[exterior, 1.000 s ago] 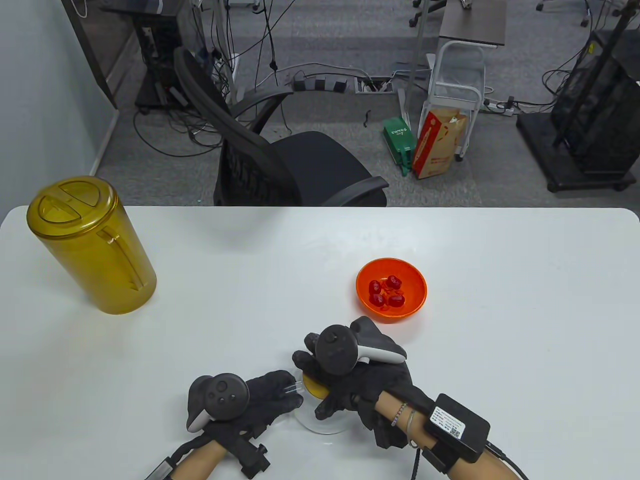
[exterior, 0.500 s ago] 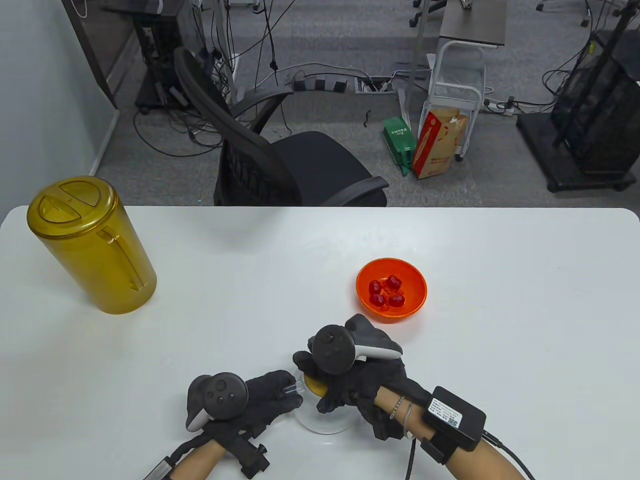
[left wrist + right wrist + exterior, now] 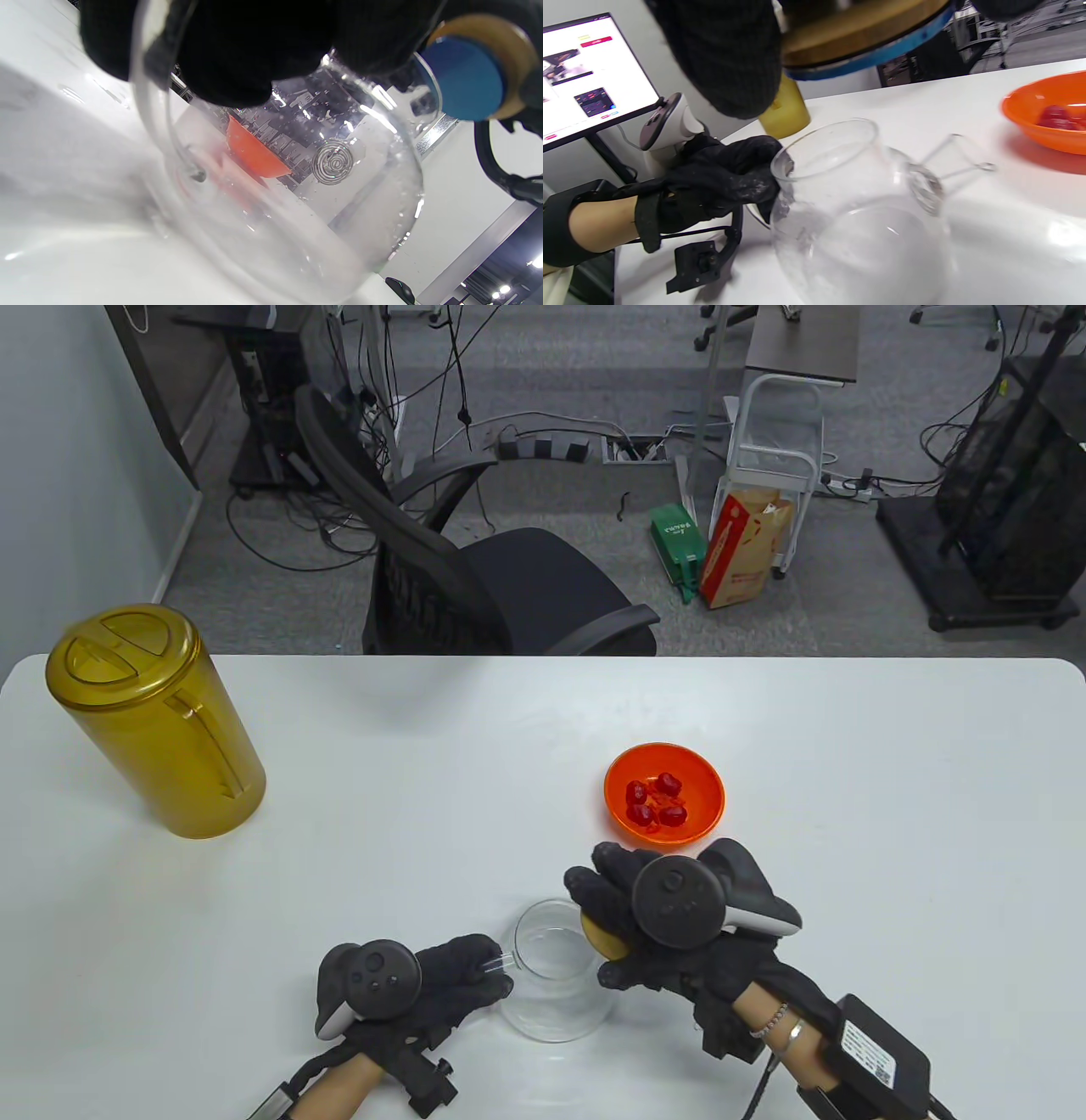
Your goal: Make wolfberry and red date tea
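A clear glass teapot [image 3: 556,976] stands near the table's front edge, open at the top; it also shows in the left wrist view [image 3: 297,203] and in the right wrist view [image 3: 865,220]. My left hand [image 3: 450,984] grips its handle side. My right hand [image 3: 653,933] holds the teapot's round wooden lid [image 3: 598,937] just right of the opening, lifted off; the lid's blue underside shows in the left wrist view [image 3: 464,78] and in the right wrist view [image 3: 865,38]. An orange bowl [image 3: 664,795] with red dates [image 3: 653,802] sits beyond my right hand.
A tall amber pitcher [image 3: 153,721] with its lid on stands at the table's far left. An office chair [image 3: 475,577] is behind the table's far edge. A monitor [image 3: 581,72] shows in the right wrist view.
My right hand has lifted the lid off the teapot and moved it to the right, uncovering the opening. The left hand has stayed on the teapot.
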A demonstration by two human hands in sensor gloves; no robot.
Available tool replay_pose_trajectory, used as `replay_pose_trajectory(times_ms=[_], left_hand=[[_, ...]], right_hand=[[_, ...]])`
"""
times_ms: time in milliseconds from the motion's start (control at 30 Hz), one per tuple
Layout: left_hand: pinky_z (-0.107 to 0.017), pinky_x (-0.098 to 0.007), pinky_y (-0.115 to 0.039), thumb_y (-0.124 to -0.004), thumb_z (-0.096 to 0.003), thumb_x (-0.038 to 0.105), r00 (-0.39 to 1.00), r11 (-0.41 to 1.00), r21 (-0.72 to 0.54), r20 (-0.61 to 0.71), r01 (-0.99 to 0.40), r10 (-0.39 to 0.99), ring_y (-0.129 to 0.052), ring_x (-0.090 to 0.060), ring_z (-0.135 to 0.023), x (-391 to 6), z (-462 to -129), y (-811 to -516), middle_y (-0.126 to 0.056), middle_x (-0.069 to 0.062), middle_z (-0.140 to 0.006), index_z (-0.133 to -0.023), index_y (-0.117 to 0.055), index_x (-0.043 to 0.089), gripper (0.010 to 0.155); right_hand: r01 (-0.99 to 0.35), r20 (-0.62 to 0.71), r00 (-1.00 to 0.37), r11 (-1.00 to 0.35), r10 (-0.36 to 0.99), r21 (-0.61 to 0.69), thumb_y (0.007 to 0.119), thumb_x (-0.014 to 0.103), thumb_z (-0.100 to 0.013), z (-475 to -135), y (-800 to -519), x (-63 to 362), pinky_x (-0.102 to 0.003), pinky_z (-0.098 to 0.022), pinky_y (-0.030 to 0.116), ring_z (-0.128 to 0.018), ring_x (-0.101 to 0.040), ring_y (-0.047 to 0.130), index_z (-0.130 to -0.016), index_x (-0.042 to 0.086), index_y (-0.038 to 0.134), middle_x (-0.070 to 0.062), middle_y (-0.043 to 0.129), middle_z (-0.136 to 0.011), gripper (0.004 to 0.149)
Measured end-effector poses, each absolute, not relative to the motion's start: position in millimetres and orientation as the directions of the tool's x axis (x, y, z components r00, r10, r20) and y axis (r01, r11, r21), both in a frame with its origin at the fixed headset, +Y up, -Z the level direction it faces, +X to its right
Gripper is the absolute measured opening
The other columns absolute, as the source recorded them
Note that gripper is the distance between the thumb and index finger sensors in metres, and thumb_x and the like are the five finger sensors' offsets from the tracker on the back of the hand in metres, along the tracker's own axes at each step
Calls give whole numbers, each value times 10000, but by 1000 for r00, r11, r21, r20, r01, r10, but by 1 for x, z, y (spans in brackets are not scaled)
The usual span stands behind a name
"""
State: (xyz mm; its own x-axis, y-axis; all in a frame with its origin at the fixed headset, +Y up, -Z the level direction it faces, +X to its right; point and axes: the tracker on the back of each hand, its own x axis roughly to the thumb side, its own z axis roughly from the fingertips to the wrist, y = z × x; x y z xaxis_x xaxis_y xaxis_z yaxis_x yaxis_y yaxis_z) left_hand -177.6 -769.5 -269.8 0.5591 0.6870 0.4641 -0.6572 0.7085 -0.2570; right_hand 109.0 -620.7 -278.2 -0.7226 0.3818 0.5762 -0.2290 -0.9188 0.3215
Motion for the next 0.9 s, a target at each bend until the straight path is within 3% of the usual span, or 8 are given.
replay_pose_trajectory(times_ms=[167,367,533,900], left_hand=[[-450,-455,-855,-795,-490,488,560,709,-256,464,-657,686,-993,-199,-463,-178,-270,-770,-933,-5,-592,-837,-732,176,471],[-450,-453,-856,-795,-490,489,563,715,-255,469,-651,680,-994,-199,-467,-178,-270,-769,-934,-3,-595,-839,-731,178,472],[-452,-455,-854,-797,-490,486,562,715,-256,471,-651,680,-994,-203,-470,-178,-270,-769,-934,-6,-599,-842,-731,177,473],[-458,-457,-853,-797,-491,481,562,715,-259,471,-649,680,-995,-209,-480,-178,-269,-770,-935,-7,-608,-849,-727,177,474]], right_hand=[[-274,469,-775,-894,423,353,945,389,-459,-268,-647,147,-697,-613,582,-930,-626,438,-1148,139,380,-307,304,-1154,925],[-275,345,-829,-859,439,433,942,392,-461,-265,-715,169,-699,-618,573,-927,-629,438,-1148,136,377,-311,305,-1151,926],[-274,297,-859,-864,418,422,941,393,-457,-270,-756,173,-698,-632,557,-929,-626,436,-1145,137,377,-308,307,-1149,925],[-314,272,-862,-872,428,375,944,391,-441,-275,-783,165,-705,-680,449,-949,-613,394,-1139,142,409,-283,342,-1159,914]])
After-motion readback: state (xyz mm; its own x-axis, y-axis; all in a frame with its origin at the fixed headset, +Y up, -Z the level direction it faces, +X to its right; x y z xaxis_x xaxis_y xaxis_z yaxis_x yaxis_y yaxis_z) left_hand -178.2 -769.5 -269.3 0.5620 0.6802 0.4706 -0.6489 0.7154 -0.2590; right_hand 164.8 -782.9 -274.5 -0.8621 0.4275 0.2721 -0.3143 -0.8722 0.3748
